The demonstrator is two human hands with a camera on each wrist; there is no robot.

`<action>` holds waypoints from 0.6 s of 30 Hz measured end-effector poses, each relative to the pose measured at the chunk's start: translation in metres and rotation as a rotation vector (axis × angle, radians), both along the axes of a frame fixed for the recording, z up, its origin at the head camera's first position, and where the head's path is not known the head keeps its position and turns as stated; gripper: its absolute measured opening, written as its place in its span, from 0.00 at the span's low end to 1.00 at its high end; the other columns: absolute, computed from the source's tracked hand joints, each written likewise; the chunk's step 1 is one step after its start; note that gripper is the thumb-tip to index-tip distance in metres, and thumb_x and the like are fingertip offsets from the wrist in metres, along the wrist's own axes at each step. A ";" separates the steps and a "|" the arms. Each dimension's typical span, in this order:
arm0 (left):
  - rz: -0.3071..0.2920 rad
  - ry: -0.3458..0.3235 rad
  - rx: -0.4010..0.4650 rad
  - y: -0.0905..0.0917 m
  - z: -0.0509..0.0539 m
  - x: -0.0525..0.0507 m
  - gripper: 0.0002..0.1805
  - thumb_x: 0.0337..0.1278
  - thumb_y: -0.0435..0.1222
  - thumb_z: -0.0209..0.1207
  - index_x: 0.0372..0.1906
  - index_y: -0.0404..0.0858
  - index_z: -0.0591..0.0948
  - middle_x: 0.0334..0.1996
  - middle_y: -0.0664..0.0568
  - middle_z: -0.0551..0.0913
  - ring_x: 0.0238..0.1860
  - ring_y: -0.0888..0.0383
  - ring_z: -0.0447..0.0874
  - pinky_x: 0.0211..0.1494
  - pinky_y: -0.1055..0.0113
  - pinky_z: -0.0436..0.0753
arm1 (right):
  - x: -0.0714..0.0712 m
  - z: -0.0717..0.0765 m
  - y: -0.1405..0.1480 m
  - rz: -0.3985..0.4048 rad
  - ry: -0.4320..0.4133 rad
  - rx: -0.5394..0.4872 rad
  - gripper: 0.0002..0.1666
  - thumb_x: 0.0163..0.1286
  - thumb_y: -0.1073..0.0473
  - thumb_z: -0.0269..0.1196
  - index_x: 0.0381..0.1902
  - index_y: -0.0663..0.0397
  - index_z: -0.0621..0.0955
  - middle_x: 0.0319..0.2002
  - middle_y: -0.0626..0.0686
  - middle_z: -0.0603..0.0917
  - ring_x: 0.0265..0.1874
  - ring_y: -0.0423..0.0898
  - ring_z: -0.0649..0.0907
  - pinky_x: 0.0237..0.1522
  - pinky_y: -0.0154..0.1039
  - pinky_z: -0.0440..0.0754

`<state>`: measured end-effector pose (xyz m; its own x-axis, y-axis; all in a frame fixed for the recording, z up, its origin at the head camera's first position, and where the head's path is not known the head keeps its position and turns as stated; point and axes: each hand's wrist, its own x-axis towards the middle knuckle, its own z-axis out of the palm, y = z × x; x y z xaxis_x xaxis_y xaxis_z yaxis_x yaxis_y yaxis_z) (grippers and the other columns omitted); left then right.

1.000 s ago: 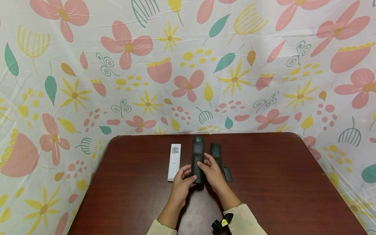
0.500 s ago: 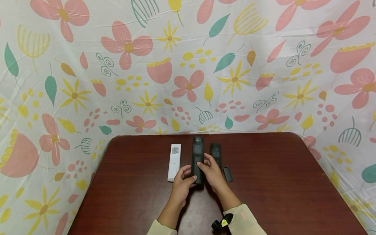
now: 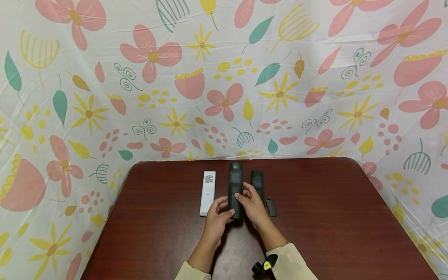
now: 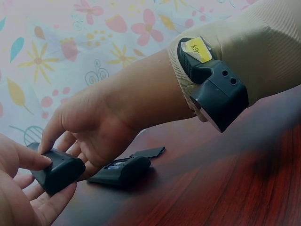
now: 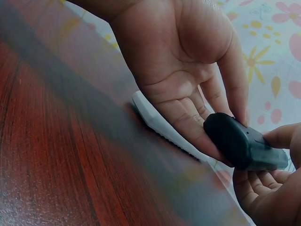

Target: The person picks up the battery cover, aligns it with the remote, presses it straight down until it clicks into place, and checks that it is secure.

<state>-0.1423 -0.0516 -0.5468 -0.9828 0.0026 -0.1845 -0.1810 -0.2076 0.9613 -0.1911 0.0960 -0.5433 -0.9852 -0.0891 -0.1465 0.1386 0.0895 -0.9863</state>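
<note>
Since steadiness seems wanted, the black remote [image 3: 236, 181] is gripped by both left hand [image 3: 215, 222] and right hand [image 3: 254, 208], back upward, above the tabletop [image 3: 332, 217] near the far edge's middle. Toward the far left corner, a white remote [image 3: 208, 190] is laid; toward the far right, an open remote [image 3: 257, 181] and loose cover [image 3: 271, 208] are set, presumably for easy reach.

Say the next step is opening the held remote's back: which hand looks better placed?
Probably the right hand: its thumb rests near the middle of the held remote, while the left hand grips closer to the near end.
</note>
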 end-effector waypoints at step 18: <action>0.004 -0.004 -0.017 0.000 0.001 0.000 0.28 0.62 0.31 0.63 0.68 0.37 0.72 0.61 0.37 0.77 0.48 0.55 0.83 0.47 0.62 0.85 | 0.002 0.002 0.001 0.015 -0.016 0.014 0.40 0.75 0.45 0.61 0.78 0.43 0.60 0.65 0.61 0.76 0.69 0.60 0.74 0.69 0.64 0.68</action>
